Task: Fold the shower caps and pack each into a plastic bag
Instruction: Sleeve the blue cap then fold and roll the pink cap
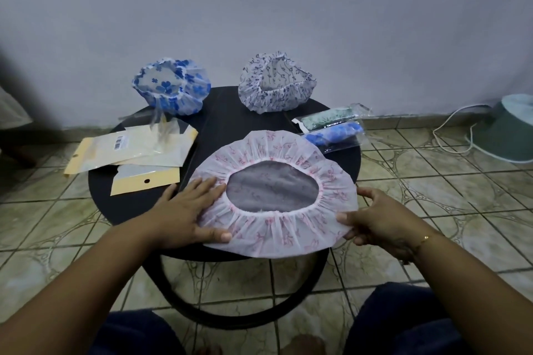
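So far, two caps look finished: at the right of the frame, just above the pink cap, two packed bags (331,131) lie side by side on the round black desk (230,112), one holding a rolled greenish cap and the other a rolled blue one.

The cap being worked on is the pink-patterned shower cap (274,225), spread flat in the centre of the frame with its elastic opening facing up and its lower edge hanging over the near rim of the desk. The left hand (184,213) lies on its left edge with the fingers straight and flat, pressing the ruffle down, the thumb stretched along the lower rim. The right hand (380,219) pinches the right rim between thumb and curled fingers. No fold shows in this cap yet, so I judge the folding is only about to start.

Two more caps wait unfolded in the upper part of the frame: a blue flowered cap (171,86) at upper left and a white cap with dark sprigs (277,83) at upper centre, both sitting puffed up, openings upward. At the left, empty plastic bags (129,150) with cream card backing lie overlapping, one sticking out past the desk edge.

By this count, three caps remain to fold and bag.
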